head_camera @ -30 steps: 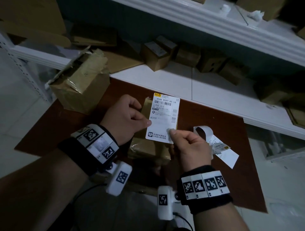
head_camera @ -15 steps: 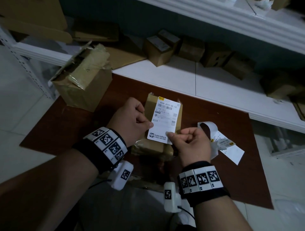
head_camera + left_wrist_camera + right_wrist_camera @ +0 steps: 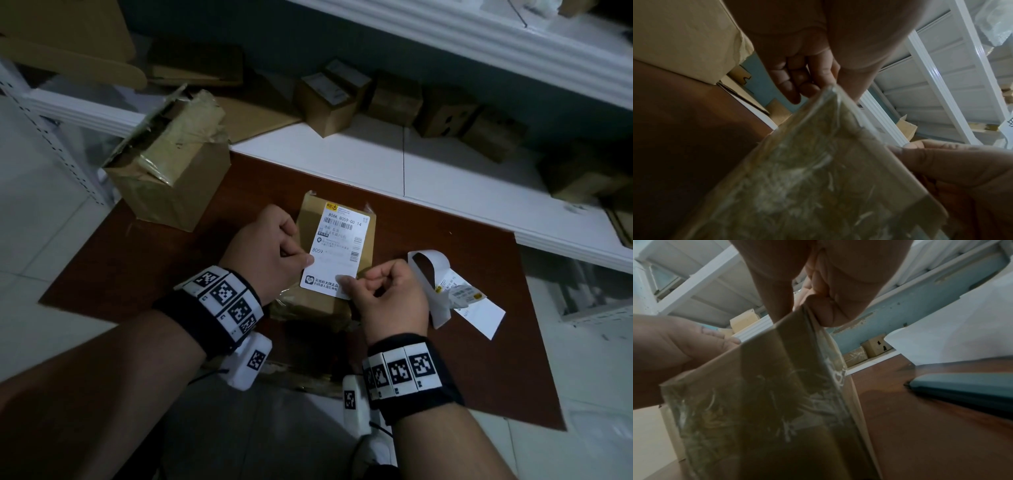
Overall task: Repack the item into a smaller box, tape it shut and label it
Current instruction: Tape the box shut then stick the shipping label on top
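A small brown box [image 3: 366,246] wrapped in clear tape lies on the reddish-brown board [image 3: 462,233]. A white shipping label [image 3: 337,253] with barcodes lies over the box's top; I cannot tell whether it is stuck down. My left hand [image 3: 305,259] pinches the label's left edge. My right hand [image 3: 344,281] pinches its near right corner. The left wrist view shows the taped box [image 3: 818,178] close up under my curled left fingers [image 3: 797,81]. In the right wrist view the box [image 3: 766,402] fills the lower middle below my right fingers [image 3: 828,311].
A larger opened box [image 3: 171,171] with torn tape stands at the board's far left. Peeled backing paper [image 3: 455,298] lies right of my right hand. Several small cartons [image 3: 325,102] sit on the white shelf [image 3: 376,161] behind. The floor [image 3: 51,212] lies beyond the board's left edge.
The label has come down from being held up above the box to lying over the box's top. Both hands have kept their pinch and moved down with it.
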Available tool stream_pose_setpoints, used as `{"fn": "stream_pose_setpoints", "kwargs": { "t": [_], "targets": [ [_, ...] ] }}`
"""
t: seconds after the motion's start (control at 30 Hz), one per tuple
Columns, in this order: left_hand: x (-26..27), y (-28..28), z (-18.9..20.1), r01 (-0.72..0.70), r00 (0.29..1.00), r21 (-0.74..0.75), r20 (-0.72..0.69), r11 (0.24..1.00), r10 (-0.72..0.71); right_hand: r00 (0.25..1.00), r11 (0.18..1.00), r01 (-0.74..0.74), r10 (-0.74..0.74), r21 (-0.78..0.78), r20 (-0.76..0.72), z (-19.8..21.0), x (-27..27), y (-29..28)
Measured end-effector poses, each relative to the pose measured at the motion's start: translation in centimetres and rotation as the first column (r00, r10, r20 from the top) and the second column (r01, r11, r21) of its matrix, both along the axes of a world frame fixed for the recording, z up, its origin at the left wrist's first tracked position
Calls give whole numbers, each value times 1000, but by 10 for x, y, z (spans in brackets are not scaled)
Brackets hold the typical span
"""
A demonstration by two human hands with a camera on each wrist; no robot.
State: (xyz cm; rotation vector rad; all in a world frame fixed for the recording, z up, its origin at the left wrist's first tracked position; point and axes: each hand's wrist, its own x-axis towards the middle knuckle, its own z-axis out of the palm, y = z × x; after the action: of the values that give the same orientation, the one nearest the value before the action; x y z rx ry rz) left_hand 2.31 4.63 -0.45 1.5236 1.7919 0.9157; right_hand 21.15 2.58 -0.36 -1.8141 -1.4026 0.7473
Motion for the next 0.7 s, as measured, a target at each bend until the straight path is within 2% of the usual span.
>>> {"fn": "stream_pose_setpoints", "kwargs": {
  "t": [0.3,0.7],
  "targets": [
    [1,-4,-5,19,999,79,-41,997,-16,998,1000,-17,16,16,62,-4,-2,0],
    [4,-7,-7,55,992,103,-120,993,-42,994,998,-53,50,29,96,-7,-3,1]
  ]
}}
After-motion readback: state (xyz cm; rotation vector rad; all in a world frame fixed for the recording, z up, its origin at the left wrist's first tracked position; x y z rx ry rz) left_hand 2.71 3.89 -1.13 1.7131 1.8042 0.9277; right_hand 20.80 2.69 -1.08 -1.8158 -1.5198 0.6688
